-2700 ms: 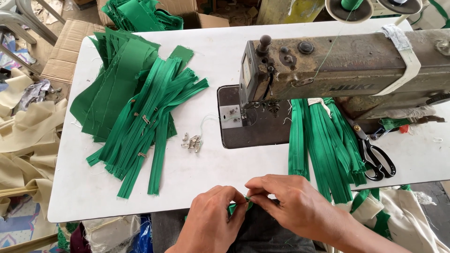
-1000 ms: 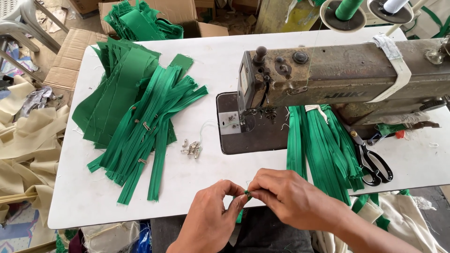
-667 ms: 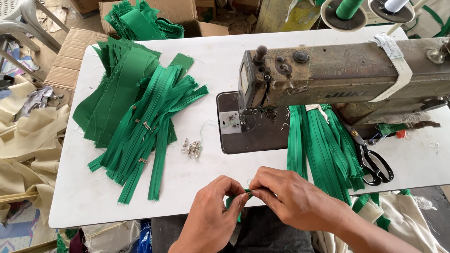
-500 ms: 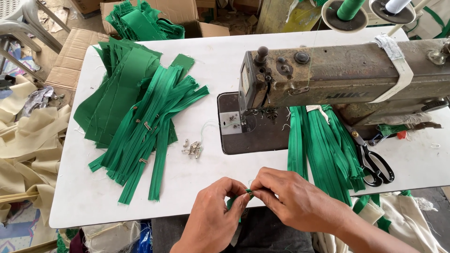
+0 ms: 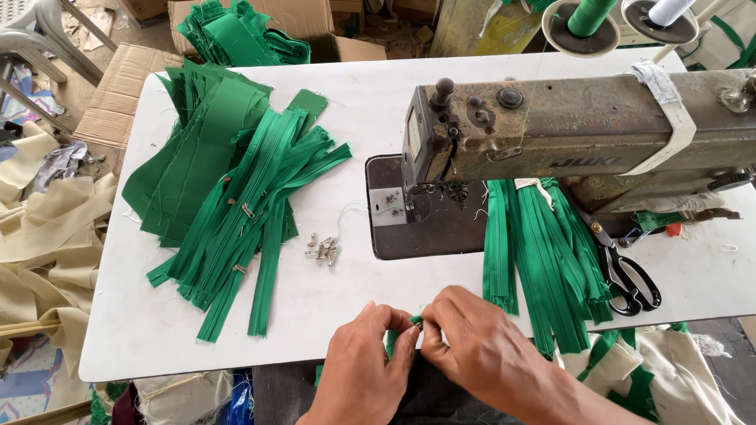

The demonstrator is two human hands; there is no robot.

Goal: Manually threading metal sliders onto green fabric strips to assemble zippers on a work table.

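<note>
White tabletop (image 5: pixel 339 94) carries, from nine o'clock, a heap of green zipper strips (image 5: pixel 236 205), a small cluster of metal sliders (image 5: pixel 323 250) near centre, and an old sewing machine (image 5: pixel 567 134) at two o'clock with scissors (image 5: pixel 630 275) beside more strips. At six o'clock, at the table's near edge, the left hand (image 5: pixel 366 366) and right hand (image 5: pixel 480 346) meet, fingertips of both pinching one green zipper strip (image 5: pixel 412 321).

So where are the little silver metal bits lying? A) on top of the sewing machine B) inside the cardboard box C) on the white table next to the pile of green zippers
C: the small silver metal pieces lie on the white table, just right of the green zipper pile.
</note>
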